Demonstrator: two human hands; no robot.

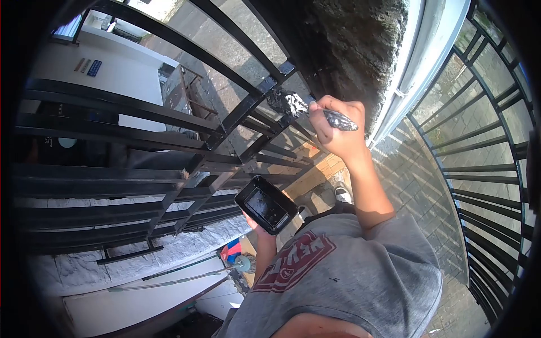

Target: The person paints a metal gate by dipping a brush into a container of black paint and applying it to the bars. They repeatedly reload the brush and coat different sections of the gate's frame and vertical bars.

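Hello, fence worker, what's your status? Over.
Right hand gripping brush, bristles up at the fence. Left hand holding black tray. Nothing seen blocking the brush. Over.

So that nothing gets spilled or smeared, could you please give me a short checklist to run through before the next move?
1. Brush firmly held: ok, the right hand's fingers are closed around its handle.
2. Handle clean: not ok, it is blotched with dark and pale marks.
3. Tray supported: ok, the left hand holds it from below.
4. Enough paint in the tray: cannot tell, the inside is dark and glossy, its depth unclear.
5. Bristles clear of the gate bars: cannot tell, they overlap in this view.
6. Right hand clear of the rough wall: cannot tell, the gap is not readable.
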